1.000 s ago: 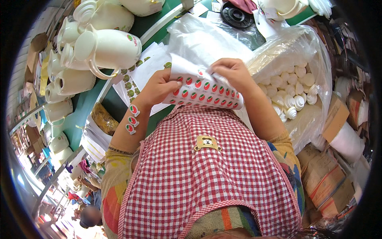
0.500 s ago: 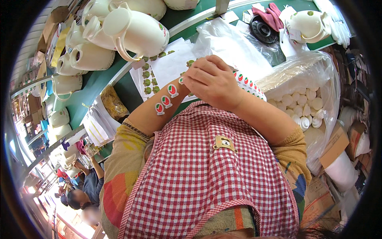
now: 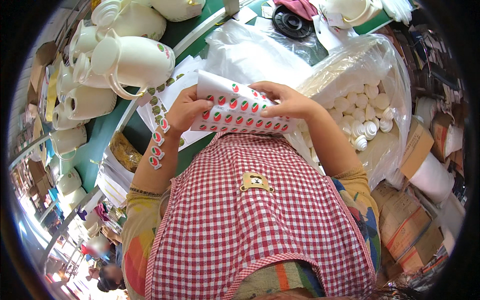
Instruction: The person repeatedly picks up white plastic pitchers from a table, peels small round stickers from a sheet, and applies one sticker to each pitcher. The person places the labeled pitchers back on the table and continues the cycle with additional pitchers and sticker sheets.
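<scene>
A white sheet of red and green oval stickers [image 3: 235, 119] is held up in front of my apron, its far left corner bent upward. My left hand [image 3: 189, 111] pinches its left edge, thumb on top. At its right side, my right hand [image 3: 287, 101] grips the sheet with the thumb over the printed face; the other fingers are partly hidden behind it. Several loose stickers [image 3: 156, 151] of the same kind are stuck in a row along my left wrist and forearm. Under the sheet, on the bench, lie papers with green-brown round prints [image 3: 159, 103].
Cream jugs with handles [image 3: 142, 61] crowd the green bench [image 3: 90, 162] at the left. To the right, a clear plastic bag [image 3: 392, 165] holds many cream lids [image 3: 357, 129]. A black round part [image 3: 293, 21] sits at the back. Cardboard boxes [image 3: 407, 227] stand lower right.
My right hand has left my left wrist, and my hands have moved apart. The sticker sheet, earlier mostly behind my right arm, is now spread between both hands. The whole view has shifted.
</scene>
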{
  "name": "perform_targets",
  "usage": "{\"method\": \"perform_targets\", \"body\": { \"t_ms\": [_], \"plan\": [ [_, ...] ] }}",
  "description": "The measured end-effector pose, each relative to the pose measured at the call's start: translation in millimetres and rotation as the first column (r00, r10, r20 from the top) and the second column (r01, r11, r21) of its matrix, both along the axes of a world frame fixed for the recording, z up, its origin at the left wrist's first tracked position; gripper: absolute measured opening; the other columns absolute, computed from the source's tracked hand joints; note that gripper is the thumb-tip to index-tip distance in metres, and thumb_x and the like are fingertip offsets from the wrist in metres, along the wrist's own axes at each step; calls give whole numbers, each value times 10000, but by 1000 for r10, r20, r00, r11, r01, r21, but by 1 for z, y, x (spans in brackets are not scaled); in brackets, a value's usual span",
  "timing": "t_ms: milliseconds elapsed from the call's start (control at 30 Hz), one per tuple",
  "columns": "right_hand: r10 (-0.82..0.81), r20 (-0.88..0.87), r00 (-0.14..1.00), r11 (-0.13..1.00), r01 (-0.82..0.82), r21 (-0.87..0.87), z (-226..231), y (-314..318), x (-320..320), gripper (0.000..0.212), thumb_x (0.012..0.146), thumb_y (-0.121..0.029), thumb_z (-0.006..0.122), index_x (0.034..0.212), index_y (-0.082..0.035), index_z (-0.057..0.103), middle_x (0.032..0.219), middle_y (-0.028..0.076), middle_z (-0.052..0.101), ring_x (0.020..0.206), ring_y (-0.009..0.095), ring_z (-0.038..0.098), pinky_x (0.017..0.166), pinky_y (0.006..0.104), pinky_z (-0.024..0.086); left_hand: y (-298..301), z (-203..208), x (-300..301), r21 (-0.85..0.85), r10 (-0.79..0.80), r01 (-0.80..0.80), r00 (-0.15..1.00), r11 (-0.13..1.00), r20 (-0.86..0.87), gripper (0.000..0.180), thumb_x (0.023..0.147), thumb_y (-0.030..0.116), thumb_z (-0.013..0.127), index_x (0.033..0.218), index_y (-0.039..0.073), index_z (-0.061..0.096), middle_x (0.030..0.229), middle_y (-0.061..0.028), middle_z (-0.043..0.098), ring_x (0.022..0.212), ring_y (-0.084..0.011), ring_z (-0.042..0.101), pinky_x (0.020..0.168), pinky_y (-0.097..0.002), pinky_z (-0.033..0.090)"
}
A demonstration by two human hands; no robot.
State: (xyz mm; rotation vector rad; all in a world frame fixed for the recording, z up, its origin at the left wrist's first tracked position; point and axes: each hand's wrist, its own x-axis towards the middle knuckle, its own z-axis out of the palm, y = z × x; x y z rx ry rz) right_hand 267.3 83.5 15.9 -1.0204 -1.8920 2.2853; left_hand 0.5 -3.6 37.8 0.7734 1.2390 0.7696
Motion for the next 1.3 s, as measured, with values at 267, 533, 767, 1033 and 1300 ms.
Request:
{"method": "perform_targets", "body": {
  "t_ms": [267, 533, 767, 1033, 1300],
  "plan": [
    [-208, -92, 974, 963, 220, 154, -5, -26, -5, 482, 754, -135, 696, 1205, -43, 552, 976, 71, 629, 854, 144, 590, 775, 275, 474, -3, 0, 3, -8, -6, 6, 1000, 1000, 3, 346, 740, 49, 537, 1073, -34, 584, 954, -113, 643, 816, -157, 612, 761, -301, 491],
    [-58, 33, 998, 917, 40, 398, 9, -34, -4, 414, 777, -171, 685, 1161, -51, 587, 910, 89, 642, 792, 133, 595, 732, 270, 479, -6, -7, 4, -77, 26, -25, 1000, 997, 15, 345, 734, 45, 550, 1070, -28, 586, 948, -112, 642, 802, -163, 614, 738, -298, 497],
    [-134, -90, 987, 948, 154, 279, -11, -40, -9, 251, 816, -178, 649, 1021, -35, 630, 749, 95, 622, 670, 113, 584, 618, 249, 465, -7, -7, 4, -77, 20, -19, 1000, 997, 8, 346, 738, 26, 540, 1076, -31, 580, 956, -112, 642, 805, -160, 619, 732, -292, 498],
    [-117, -11, 993, 778, 99, 620, -6, -42, -9, 234, 790, -180, 670, 981, -48, 638, 751, 120, 632, 649, 197, 618, 594, 282, 477, -7, -8, 2, -86, 16, -16, 1000, 996, -1, 338, 750, 21, 533, 1082, -25, 581, 964, -108, 642, 821, -161, 619, 741, -288, 498],
    [-154, -120, 981, 749, 195, 634, -14, -44, -10, 238, 758, -158, 702, 957, -42, 642, 780, 122, 644, 675, 186, 636, 605, 277, 494, -6, -8, 4, -115, 33, -30, 999, 993, 29, 343, 745, 5, 524, 1083, -18, 581, 967, -110, 645, 817, -163, 628, 743, -290, 507]
  ]
}}
